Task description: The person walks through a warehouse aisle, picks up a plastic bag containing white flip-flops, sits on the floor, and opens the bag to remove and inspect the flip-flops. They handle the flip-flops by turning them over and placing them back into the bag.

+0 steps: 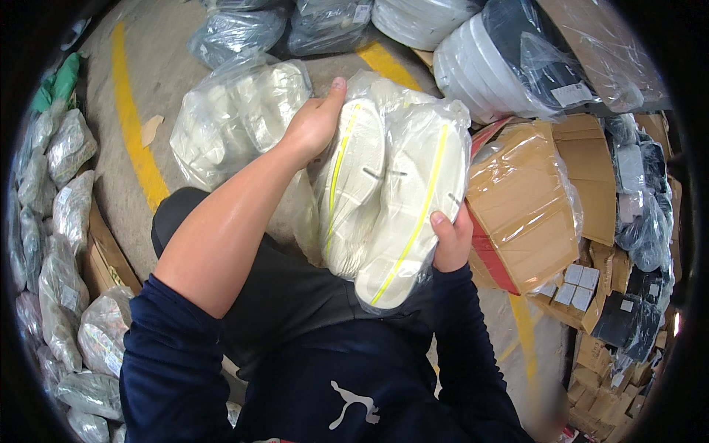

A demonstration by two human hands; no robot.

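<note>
A clear plastic bag of cream shoe soles [402, 196], each with a yellow-green stripe down its length, is held up in front of my lap. My left hand [314, 125] grips its upper left edge, thumb up and the other fingers partly hidden behind. At the lower right edge, my right hand [452, 238] has its thumb pressed on the front of the bag, its fingers wrapped behind. Just beyond my left forearm, another clear bag of pale soles [221, 125] lies on the floor.
Large wrapped white rolls [480, 70] and grey plastic-wrapped bundles [244, 33] stand at the back. To the right is a brown carton [524, 207], with stacked boxes [576, 284] past it. Filled plastic bags [63, 295] are piled at the left. Yellow lines [133, 118] mark the concrete floor.
</note>
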